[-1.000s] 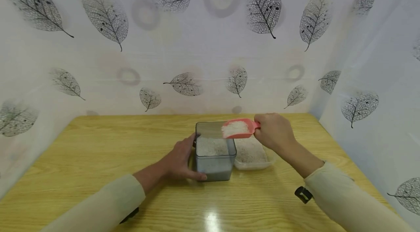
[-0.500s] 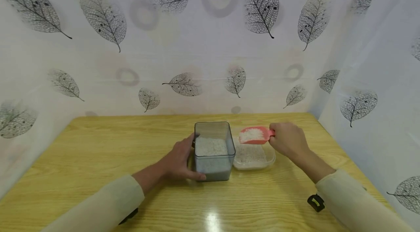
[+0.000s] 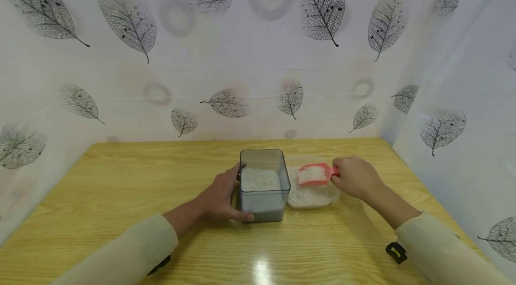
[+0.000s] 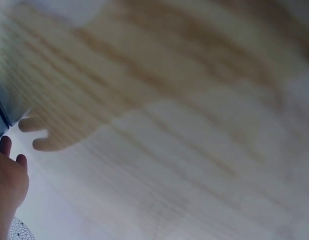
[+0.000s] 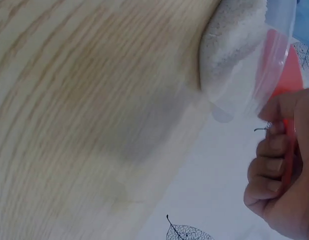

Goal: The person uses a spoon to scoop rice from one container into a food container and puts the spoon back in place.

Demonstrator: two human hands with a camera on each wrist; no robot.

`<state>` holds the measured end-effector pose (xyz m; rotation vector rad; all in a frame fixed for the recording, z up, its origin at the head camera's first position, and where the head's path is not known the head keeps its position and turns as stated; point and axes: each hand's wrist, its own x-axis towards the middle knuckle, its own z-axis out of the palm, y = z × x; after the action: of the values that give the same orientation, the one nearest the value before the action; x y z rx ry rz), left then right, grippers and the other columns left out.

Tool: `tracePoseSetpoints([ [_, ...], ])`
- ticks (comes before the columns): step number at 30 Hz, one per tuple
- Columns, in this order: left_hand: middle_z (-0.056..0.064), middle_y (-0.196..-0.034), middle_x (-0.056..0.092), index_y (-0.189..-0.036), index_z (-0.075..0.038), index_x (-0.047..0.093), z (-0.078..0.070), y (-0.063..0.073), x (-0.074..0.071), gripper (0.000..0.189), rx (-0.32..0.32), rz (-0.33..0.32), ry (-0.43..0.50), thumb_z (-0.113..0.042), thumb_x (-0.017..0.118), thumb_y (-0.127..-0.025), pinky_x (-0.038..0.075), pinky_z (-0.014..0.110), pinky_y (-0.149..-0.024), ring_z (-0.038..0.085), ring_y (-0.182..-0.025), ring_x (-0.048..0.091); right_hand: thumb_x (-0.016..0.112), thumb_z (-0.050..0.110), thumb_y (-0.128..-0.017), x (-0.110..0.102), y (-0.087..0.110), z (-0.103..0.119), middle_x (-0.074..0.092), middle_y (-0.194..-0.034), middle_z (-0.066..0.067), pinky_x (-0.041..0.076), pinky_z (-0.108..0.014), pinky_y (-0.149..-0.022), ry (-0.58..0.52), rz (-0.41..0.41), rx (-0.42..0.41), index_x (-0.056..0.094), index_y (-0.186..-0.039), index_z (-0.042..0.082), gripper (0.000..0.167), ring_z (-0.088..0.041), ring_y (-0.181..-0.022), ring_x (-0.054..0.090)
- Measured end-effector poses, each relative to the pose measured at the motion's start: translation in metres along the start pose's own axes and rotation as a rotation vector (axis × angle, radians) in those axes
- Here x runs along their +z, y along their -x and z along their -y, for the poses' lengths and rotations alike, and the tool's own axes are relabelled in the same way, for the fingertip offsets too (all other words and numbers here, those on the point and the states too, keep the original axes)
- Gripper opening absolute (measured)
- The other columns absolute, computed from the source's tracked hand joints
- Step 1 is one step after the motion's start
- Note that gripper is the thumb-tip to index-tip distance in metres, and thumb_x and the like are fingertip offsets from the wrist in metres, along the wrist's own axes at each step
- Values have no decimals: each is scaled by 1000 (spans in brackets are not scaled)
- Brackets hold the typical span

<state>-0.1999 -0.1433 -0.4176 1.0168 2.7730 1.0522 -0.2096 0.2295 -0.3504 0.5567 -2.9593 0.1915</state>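
In the head view my right hand [image 3: 356,177] grips the handle of a red scoop [image 3: 324,179] heaped with white grains that look like rice. The scoop is level over a low clear plastic tub [image 3: 313,206], which holds more rice. In the right wrist view the fingers [image 5: 269,165] curl round the red handle, partly behind the tub wall [image 5: 279,65]. My left hand [image 3: 217,200] holds a tall grey see-through container [image 3: 262,209] at its left side, thumb across the front. Rice [image 3: 261,180] fills part of that container.
The wooden table [image 3: 141,177] runs back to a white curtain [image 3: 250,52] with leaf prints, which also hangs at both sides. The tub stands directly right of the tall container. Black wrist devices [image 3: 397,252] sit at the sleeves.
My right hand has moved the loaded scoop right and down, from over the tall container's rim to low over the tub. My left hand and the container have stayed in place.
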Motion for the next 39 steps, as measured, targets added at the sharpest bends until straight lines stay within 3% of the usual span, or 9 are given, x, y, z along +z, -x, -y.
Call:
tracePoseSetpoints([
  [5, -7, -144, 48, -157, -14, 22, 1, -1, 1, 125, 8, -1, 7, -69, 82, -63, 28, 53, -112, 16, -135, 43, 58, 19, -85, -3, 4, -7, 37, -59, 5, 25, -28, -51, -87, 90, -25, 58, -87, 13, 6, -10, -54, 29],
  [9, -7, -144, 48, -157, -15, 21, 1, 0, 0, 126, 1, -4, 9, -70, 82, -62, 28, 52, -112, 15, -135, 43, 58, 23, -85, -2, 8, -12, 36, -58, 7, 26, -27, -50, -149, 100, -46, 59, -107, 12, 25, -8, -52, 29],
  [16, -4, -149, 44, -159, -13, 17, 0, 1, 0, 129, -21, 13, 13, -69, 82, -63, 26, 54, -115, 19, -140, 39, 57, 34, -99, 3, 14, -14, 32, -58, 10, 27, -23, -48, -272, 158, -113, 54, -116, 13, 27, -3, -50, 27],
  [23, -3, -150, 43, -159, -12, 17, -2, 1, -1, 128, -38, 22, 14, -68, 82, -64, 25, 54, -115, 18, -140, 38, 53, 49, -100, 9, 18, -13, 46, -63, 8, 33, -25, -51, -197, 143, -92, 49, -120, 16, 39, -5, -53, 37],
  [30, -2, -149, 45, -158, -12, 18, -3, 1, -1, 128, -29, 18, 6, -68, 82, -64, 27, 55, -114, 19, -139, 40, 55, 45, -101, 14, 24, -13, 33, -56, 11, 29, -23, -49, -231, 111, -120, 45, -126, 22, 36, -3, -50, 28],
  [34, -2, -149, 45, -159, -12, 17, -4, 1, -2, 128, -33, 23, 5, -68, 82, -64, 27, 54, -114, 19, -138, 40, 54, 44, -101, 15, 24, -13, 36, -57, 14, 33, -24, -52, -227, 109, -171, 46, -135, 24, 40, -2, -53, 33],
  [36, -2, -148, 45, -159, -12, 18, -4, 1, -2, 128, -37, 26, 4, -68, 82, -64, 26, 54, -115, 18, -138, 40, 55, 43, -101, 16, 24, -13, 52, -67, 15, 41, -27, -59, -198, 87, -195, 48, -137, 24, 42, -1, -61, 46],
  [39, -2, -148, 45, -158, -12, 19, -4, 1, -2, 127, -37, 23, 8, -68, 82, -64, 26, 54, -115, 18, -138, 40, 55, 44, -100, 16, 24, -13, 70, -96, 7, 51, -37, -72, -153, 54, -210, 50, -139, 23, 44, -10, -82, 63],
])
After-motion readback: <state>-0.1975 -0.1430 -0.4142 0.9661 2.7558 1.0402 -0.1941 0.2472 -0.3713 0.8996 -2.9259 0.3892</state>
